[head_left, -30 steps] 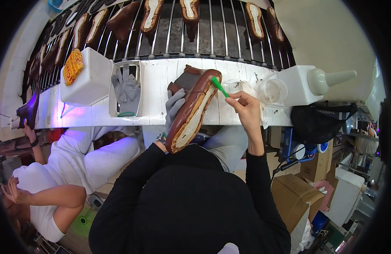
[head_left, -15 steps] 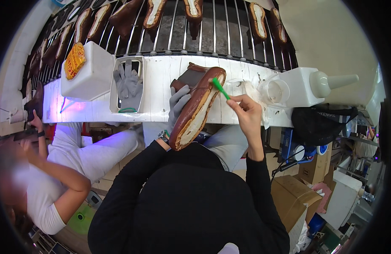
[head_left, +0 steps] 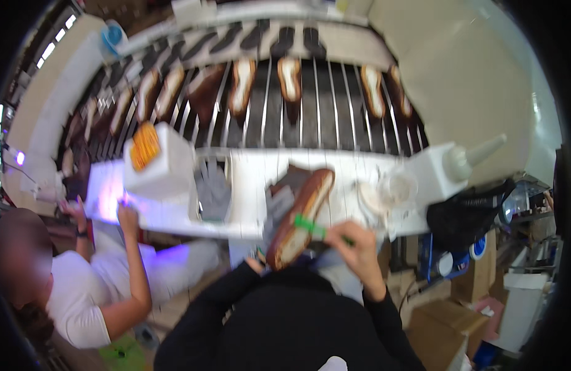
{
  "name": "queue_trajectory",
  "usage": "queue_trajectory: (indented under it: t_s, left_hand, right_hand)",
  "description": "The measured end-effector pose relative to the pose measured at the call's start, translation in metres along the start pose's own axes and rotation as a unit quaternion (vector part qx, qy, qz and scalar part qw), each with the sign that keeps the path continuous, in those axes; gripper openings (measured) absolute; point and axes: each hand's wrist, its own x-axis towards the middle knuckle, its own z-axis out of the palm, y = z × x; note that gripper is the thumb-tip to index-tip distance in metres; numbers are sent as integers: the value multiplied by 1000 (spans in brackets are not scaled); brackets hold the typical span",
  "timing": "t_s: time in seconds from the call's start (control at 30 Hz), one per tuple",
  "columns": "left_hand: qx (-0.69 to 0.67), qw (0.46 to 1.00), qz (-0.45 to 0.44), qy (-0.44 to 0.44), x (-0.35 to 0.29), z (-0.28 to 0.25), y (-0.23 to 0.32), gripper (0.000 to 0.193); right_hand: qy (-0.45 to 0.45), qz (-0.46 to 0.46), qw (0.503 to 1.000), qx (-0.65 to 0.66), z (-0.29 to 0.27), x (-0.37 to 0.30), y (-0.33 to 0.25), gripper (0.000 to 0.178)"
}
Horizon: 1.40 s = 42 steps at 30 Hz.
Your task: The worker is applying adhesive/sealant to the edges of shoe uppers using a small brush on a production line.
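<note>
The gloved left hand (head_left: 278, 207) grips a brown shoe sole (head_left: 301, 216) from beneath, tilting its pale inner face upward, evidently to present it for working. The right hand (head_left: 357, 247) is clenched on a green-handled tool (head_left: 310, 226) whose tip meets that face. The sole sits between both hands, just above the white bench (head_left: 254, 179).

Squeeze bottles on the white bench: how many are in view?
1: a white squeeze bottle with a cone nozzle lies on the white block at the bench's right end. Blur or clutter may hide others.
</note>
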Motion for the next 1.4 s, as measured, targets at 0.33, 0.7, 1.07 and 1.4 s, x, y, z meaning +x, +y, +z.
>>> queue_trajectory:
  t_s: [0.33,0.7,1.07,1.4]
  left_hand:
    - [114,914,318,227,21,-20,88,66]
    - [392,911,90,97,56,-34,76,71]
    - [613,787,47,47,-10,5,64,119]
    - [686,721,88,39,6,11,63,126]
  right_hand:
    - [124,78,935,322,-16,3,7,12]
    - [219,126,910,328,-29,-8,34,10]
    - [292,123,899,302,-56,-18,57,10]
    - [297,130,896,304,-54,-16,60,11]
